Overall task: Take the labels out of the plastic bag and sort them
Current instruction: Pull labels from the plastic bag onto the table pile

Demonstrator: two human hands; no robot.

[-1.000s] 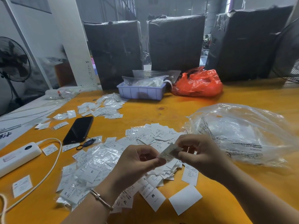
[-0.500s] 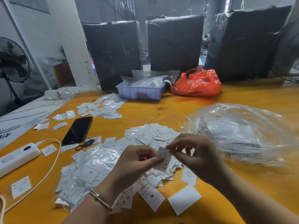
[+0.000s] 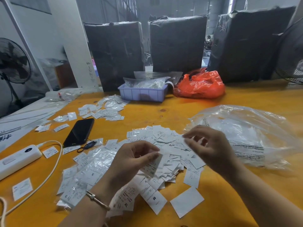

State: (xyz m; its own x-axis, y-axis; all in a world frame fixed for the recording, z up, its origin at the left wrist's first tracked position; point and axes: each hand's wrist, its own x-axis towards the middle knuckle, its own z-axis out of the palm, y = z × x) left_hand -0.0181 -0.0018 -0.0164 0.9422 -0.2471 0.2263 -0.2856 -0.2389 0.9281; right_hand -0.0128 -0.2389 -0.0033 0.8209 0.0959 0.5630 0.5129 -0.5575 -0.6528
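- Head view: your left hand point(image 3: 131, 159) pinches one white label point(image 3: 153, 166) between thumb and fingertips, holding it just above the loose pile of labels point(image 3: 165, 145) on the orange table point(image 3: 164, 110)
- Your right hand point(image 3: 211, 148) hovers over the right side of that pile with the fingers spread and loosely bent; whether they touch a label, you cannot tell from the blur
- The clear plastic bag point(image 3: 249, 133) lies crumpled on the table just right of your right hand, printed warning text facing up
- Left of the pile, a patch of labels in clear sleeves point(image 3: 91, 169) lies beside your left wrist, some marked S
- Nearest you lie labels marked XL point(image 3: 126, 204) and M point(image 3: 154, 198), with a blank white one point(image 3: 186, 201) to their right
- A second, smaller group of labels point(image 3: 105, 110) sits farther back on the left, near the lilac tray point(image 3: 142, 94)
- A black phone point(image 3: 79, 131) and a white power bank point(image 3: 18, 158) with its cable lie at your left; a red bag point(image 3: 200, 86) sits beside the tray
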